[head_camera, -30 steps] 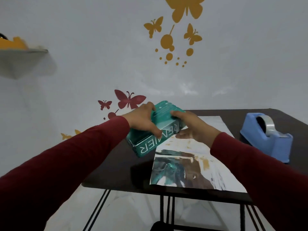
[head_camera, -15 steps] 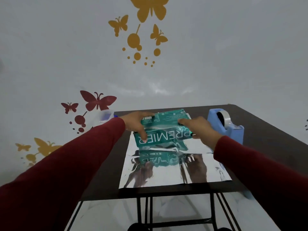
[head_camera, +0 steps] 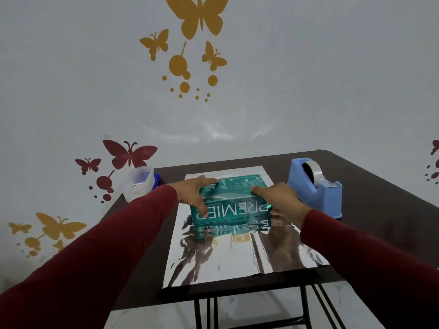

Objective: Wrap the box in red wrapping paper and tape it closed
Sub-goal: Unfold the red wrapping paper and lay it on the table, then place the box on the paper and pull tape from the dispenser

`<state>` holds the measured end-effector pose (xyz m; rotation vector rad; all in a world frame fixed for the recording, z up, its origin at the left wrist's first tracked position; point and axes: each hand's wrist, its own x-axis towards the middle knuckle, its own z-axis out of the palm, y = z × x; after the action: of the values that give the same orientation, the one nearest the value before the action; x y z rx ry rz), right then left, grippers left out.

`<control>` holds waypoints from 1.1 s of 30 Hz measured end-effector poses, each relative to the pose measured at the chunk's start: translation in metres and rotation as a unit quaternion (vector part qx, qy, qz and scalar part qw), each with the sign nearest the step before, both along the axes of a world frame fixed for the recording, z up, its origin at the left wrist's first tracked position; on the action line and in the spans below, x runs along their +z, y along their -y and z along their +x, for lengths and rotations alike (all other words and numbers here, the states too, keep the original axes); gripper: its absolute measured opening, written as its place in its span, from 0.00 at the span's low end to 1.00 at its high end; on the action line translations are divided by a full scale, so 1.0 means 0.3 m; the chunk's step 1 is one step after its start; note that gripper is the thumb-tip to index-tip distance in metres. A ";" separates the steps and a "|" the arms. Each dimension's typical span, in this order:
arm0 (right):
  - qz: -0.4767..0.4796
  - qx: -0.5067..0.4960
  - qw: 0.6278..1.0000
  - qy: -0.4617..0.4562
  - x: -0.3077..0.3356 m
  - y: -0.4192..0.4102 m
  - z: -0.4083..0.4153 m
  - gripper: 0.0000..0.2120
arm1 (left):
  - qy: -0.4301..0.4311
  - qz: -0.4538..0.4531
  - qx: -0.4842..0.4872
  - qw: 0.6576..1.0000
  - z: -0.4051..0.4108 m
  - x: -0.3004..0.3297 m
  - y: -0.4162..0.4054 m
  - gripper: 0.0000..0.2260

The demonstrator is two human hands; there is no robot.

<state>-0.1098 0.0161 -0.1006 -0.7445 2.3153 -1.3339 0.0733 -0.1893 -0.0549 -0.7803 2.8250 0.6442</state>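
Box [head_camera: 229, 200]: gripped at its ends by left hand [head_camera: 193, 194] and right hand [head_camera: 279, 200]. Set mid-sheet on silver-faced paper [head_camera: 237, 260], likely for even folding. Tape dispenser [head_camera: 314, 188]: desk's right edge.

Worktop [head_camera: 370, 200] carries a sheet of wrapping paper [head_camera: 237, 260] laid flat, running from near the front edge toward the back. Box [head_camera: 231, 200] sits on the far half of the sheet. Left hand [head_camera: 193, 194] on the box's left end, right hand [head_camera: 279, 200] on its right end; fingers [head_camera: 210, 181] of the left reach over the top. Tape dispenser [head_camera: 316, 186] stands on the worktop just right of the sheet, behind the right hand. Plastic container [head_camera: 139, 184] stands at the back left corner, left of the sheet. Wall behind the worktop.
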 end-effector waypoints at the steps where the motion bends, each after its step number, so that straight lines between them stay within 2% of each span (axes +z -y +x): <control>1: 0.001 0.005 1.000 -0.011 -0.002 0.000 -0.002 0.22 | 0.003 -0.004 -0.001 1.000 -0.001 -0.001 0.003 0.56; 8: 0.010 0.012 0.998 -0.054 0.006 -0.012 0.003 0.22 | -0.005 -0.011 -0.011 1.000 -0.015 0.000 0.006 0.52; 14: 0.012 0.013 0.998 -0.065 0.000 -0.023 0.010 0.23 | -0.015 0.009 -0.020 1.000 -0.012 -0.015 0.015 0.53; 19: 0.031 0.007 0.995 -0.091 0.009 -0.011 0.003 0.27 | -0.023 0.019 -0.022 0.999 -0.014 -0.014 0.021 0.51; 25: 0.047 0.018 0.994 -0.098 -0.003 -0.004 -0.002 0.29 | -0.002 -0.005 -0.027 1.000 -0.012 -0.020 0.042 0.56; 28: 0.080 0.018 0.978 -0.190 0.034 0.015 -0.028 0.33 | -0.019 0.025 -0.027 0.999 -0.020 0.011 0.066 0.57; 30: 0.053 0.028 0.971 -0.232 0.088 0.052 -0.058 0.29 | -0.075 0.039 0.000 0.996 -0.043 0.046 0.084 0.49; 33: 0.053 0.077 0.963 -0.252 0.185 0.144 -0.100 0.15 | -0.132 -0.049 0.031 0.990 -0.110 0.075 0.142 0.30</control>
<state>-0.1399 -0.0270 -0.0450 -1.3243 2.6100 -1.0272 0.0404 -0.2320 -0.0324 -0.8611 3.1033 0.6676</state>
